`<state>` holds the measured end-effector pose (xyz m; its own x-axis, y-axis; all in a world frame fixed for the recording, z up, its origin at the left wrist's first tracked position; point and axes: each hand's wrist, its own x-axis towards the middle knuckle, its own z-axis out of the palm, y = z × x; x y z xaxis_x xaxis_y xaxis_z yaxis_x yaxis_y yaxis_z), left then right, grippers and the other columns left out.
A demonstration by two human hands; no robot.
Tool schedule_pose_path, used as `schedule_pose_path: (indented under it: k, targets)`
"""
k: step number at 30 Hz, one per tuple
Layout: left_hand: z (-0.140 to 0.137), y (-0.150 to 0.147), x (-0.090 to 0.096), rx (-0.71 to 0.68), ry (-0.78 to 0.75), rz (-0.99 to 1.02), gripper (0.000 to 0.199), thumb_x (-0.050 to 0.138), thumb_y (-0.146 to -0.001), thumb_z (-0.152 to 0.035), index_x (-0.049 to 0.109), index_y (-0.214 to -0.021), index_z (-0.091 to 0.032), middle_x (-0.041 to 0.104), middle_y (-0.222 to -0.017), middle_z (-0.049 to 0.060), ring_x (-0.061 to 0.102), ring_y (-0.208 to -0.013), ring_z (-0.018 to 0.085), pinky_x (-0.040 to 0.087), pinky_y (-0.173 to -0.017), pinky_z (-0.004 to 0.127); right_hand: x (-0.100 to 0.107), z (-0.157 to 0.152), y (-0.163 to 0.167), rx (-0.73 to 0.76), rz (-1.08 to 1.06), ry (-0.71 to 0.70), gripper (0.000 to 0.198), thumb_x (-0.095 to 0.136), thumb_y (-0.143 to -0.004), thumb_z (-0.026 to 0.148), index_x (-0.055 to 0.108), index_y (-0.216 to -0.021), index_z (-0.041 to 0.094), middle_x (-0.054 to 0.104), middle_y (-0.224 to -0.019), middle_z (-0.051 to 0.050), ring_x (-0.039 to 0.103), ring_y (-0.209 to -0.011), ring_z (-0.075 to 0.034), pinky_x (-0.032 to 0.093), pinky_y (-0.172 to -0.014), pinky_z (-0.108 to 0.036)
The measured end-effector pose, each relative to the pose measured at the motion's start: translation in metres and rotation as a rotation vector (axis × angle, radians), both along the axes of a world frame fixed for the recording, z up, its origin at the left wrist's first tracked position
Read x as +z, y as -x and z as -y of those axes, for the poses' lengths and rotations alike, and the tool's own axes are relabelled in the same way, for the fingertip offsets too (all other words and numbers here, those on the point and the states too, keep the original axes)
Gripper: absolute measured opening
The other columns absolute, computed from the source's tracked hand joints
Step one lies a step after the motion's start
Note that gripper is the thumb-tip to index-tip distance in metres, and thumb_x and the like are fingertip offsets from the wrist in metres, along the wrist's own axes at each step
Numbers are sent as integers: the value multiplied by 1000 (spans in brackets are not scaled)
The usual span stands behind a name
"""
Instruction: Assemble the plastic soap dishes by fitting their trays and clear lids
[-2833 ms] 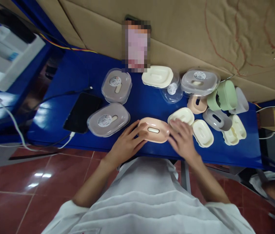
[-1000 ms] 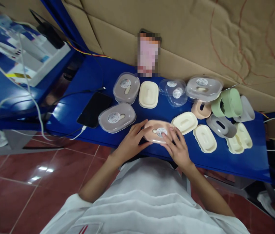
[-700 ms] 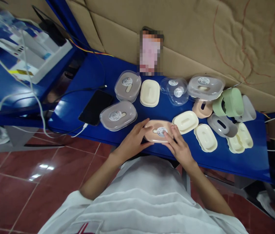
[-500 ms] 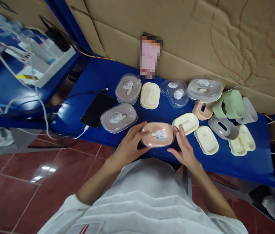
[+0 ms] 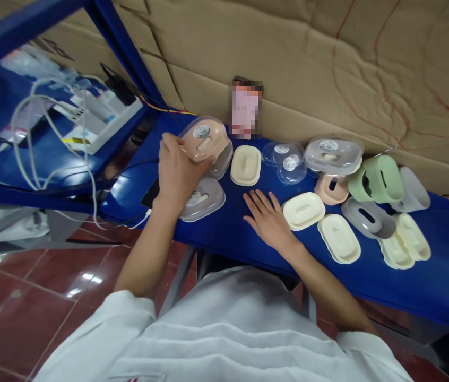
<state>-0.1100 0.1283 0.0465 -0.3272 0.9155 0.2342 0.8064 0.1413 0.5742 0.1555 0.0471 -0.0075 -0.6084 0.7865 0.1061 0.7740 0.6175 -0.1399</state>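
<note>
My left hand [image 5: 180, 172] grips a peach oval box with a clear lid [image 5: 208, 132], over a grey lidded box [image 5: 222, 162] at the table's back left. Another grey lidded box [image 5: 206, 199] lies just beneath my left wrist, partly hidden. My right hand [image 5: 265, 216] is open, fingers spread, low over the blue table [image 5: 236, 233] and holding nothing. Close to its fingertips is a cream oval tray [image 5: 245, 165]. A second cream tray [image 5: 303, 210] sits right beside that hand. Two clear lids with labels [image 5: 286, 162] overlap behind it.
To the right are a green slotted container [image 5: 381, 178], a grey slotted cover [image 5: 368, 217], a peach slotted piece [image 5: 331, 190] and more cream trays [image 5: 339, 239]. A phone [image 5: 245, 109] leans on the cardboard [image 5: 296, 69]. White cables [image 5: 89, 164] run along the left side.
The peach box has gone from the front of the table up to the back left in my left hand. My right hand has come off it and shifted left, fingers spread.
</note>
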Motion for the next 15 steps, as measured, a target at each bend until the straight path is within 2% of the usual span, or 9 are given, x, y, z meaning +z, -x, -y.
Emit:
schedule_pose_path:
  k: [4,8,11,15]
  targets:
    - [-1,-8,-4,-11,-2,-22,84,97,-79,-60,48,-127,-12,58,-138,17,59,-137,38,52,-117,57,0,3,-2,-23,-14,10,56,48,-115,36,49,-167,15,50,-170,-17,47,-159,-34,37,-133,-61]
    - [3,-5,-3,-93,-31,29,96,80,-85,-79,45,-146,-14,51,-150,16,49,-152,41,49,-121,60,-1,1,0,-27,-26,16,55,47,-114,35,51,-166,15,44,-174,-19,45,-161,-35,38,-132,-60]
    - [18,5,-2,-171,-61,58,110,87,-84,-69,30,-163,-19,48,-160,17,53,-149,40,50,-121,62,-3,1,-1,-35,-40,19,56,48,-114,36,50,-166,15,43,-175,-19,44,-162,-35,37,-132,-60]
    - [58,20,-11,-225,-19,49,119,96,-79,-50,22,-170,-29,51,-163,15,56,-149,39,53,-120,58,1,-3,-2,-24,-44,15,61,49,-114,39,44,-169,13,35,-179,-19,39,-165,-35,33,-135,-59]
